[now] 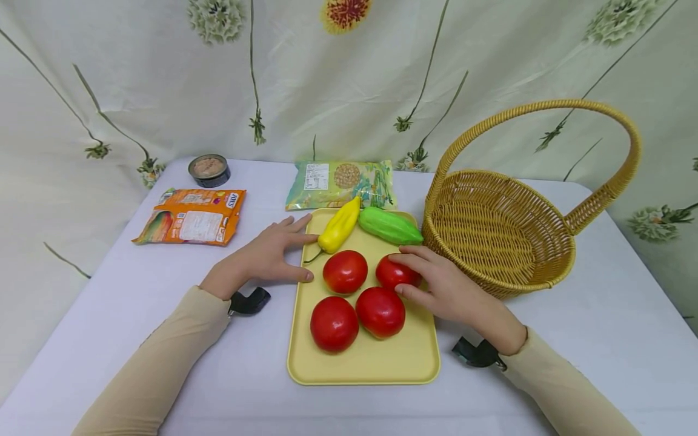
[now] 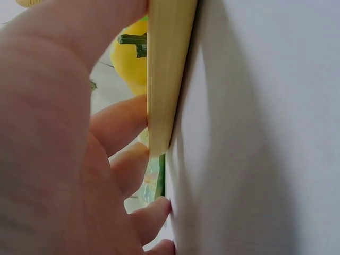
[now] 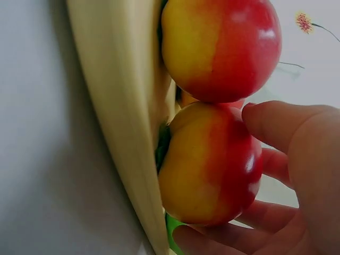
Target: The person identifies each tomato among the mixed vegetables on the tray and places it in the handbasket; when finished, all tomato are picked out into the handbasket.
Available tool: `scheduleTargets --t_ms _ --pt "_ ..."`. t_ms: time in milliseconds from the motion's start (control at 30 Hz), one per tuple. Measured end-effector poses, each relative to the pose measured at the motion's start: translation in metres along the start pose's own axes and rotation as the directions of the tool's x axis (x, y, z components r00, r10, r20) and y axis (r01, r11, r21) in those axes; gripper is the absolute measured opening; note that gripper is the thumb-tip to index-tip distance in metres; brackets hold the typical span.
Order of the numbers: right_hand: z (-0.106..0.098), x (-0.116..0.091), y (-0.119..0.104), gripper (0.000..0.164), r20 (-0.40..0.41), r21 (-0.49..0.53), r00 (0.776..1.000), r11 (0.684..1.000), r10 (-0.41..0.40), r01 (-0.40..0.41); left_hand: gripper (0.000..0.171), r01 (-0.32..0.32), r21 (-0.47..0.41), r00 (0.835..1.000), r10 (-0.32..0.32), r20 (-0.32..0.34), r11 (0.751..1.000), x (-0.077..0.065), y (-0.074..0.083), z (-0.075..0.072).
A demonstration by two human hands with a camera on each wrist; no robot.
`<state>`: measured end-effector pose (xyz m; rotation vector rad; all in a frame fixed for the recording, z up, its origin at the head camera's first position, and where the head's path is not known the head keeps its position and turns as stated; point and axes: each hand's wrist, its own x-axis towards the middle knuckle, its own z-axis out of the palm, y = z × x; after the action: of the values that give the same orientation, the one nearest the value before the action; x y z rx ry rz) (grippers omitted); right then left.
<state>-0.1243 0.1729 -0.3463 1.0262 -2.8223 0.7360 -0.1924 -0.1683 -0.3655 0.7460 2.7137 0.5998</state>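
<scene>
A yellow tray (image 1: pixel 371 366) holds several red, tomato-like fruits, a yellow pepper (image 1: pixel 340 226) and a green, ridged, elongated vegetable (image 1: pixel 390 225). My right hand (image 1: pixel 444 284) curls around the upper right tomato (image 1: pixel 394 274), thumb on the near side and fingers on the far side. In the right wrist view this tomato (image 3: pixel 212 164) has a yellow underside and a green calyx, and still sits at the tray. Another tomato (image 1: pixel 380 312) lies right against it. My left hand (image 1: pixel 267 251) spreads its fingers along the tray's left edge, touching the rim beside the pepper.
A wicker basket (image 1: pixel 482 236) with a tall handle stands right of the tray, close to my right hand. Behind the tray lies a green packet (image 1: pixel 343 184). An orange packet (image 1: pixel 192 217) and an open tin (image 1: pixel 209 171) are at the back left. A flowered cloth hangs behind.
</scene>
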Motion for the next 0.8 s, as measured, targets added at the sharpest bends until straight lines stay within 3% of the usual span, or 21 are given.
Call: scheduleTargets --t_ms 800 --pt "0.0061 0.0003 0.001 0.048 0.013 0.04 1.0 0.999 0.011 -0.011 0.075 0.019 -0.022 1.0 -0.018 0.007 1.0 0.0007 -0.0018 0.0008"
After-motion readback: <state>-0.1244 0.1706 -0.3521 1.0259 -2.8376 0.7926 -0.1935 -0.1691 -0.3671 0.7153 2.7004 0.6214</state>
